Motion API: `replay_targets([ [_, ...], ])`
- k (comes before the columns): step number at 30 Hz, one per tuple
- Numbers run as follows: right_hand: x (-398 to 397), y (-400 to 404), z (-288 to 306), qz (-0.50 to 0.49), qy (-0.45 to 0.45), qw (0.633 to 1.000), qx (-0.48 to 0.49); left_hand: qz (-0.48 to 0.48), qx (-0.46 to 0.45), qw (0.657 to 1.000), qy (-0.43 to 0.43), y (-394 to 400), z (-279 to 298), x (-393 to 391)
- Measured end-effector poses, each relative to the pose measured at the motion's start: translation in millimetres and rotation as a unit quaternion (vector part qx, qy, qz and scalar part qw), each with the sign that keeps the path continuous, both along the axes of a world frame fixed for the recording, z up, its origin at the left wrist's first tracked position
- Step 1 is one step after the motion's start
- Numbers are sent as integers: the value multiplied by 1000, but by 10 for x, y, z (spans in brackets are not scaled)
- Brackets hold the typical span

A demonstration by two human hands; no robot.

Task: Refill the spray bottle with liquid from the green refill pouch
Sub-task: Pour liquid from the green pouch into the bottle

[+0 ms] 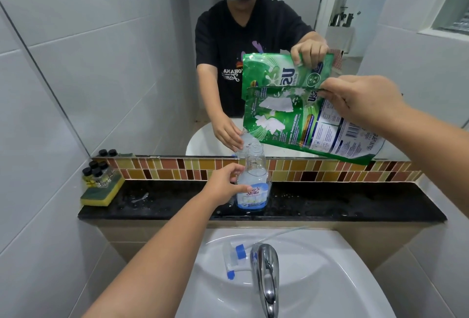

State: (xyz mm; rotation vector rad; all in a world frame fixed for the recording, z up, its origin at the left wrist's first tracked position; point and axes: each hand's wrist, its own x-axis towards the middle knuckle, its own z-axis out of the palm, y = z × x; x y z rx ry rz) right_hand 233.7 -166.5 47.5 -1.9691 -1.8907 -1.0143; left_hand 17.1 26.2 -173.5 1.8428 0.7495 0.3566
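Room: tiled bathroom, a mirror over a black ledge (pixel 330 203), a white sink (pixel 317 279) below both forearms.
Far left of the left hand: a sponge (pixel 101 192) with small dark-capped vials (pixel 97 171) on it.
Left hand (pixel 224 185): forearm reaches up from lower left; fingers and thumb are clamped round the bottle (pixel 253 183) at its waist, steadying it upright on the ledge.
Bottle: neck open, partly filled, directly under the pouch's low corner.
Below the left hand: the trigger head (pixel 236 259) lies in the sink, beside the tap (pixel 266 274).
Pouch (pixel 304 124): tilted, low corner just above the bottle's mouth; no stream is discernible.
Right hand (pixel 360 102): raised, arm coming in from the right, fingers pinched shut on the pouch's upper edge.
Doing it well: probably keep the corner centred over the narrow neck, tip slowly, hold the bottle firm, and watch the level to avoid spilling on the ledge.
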Motion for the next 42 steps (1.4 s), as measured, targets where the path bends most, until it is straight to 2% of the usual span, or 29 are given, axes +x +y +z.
replay_targets([
  [42,-77,24,114,4,-35,999,-27,-11,-27,1000,-12,28,-23,-8],
])
